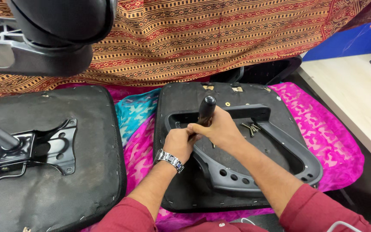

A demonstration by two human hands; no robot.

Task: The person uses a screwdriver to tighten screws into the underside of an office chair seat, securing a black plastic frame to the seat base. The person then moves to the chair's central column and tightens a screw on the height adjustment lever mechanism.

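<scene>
An upturned black chair seat (181, 103) lies on pink cloth, with a black plastic armrest frame (288, 150) resting on it. My right hand (222, 129) grips the black handle of a screwdriver (207, 107), held upright over the frame's left side. My left hand (179, 144), with a metal watch on the wrist, closes around the tool's lower part just below the right hand. The tip is hidden by my hands. Several loose screws (250, 127) lie on the seat inside the frame.
A second upturned seat (86, 172) with a metal mounting plate (52, 146) and gas column lies at left. A chair base (44, 38) hangs above it. Patterned orange cloth (202, 38) spans the back; a light wooden desk (353, 94) stands at right.
</scene>
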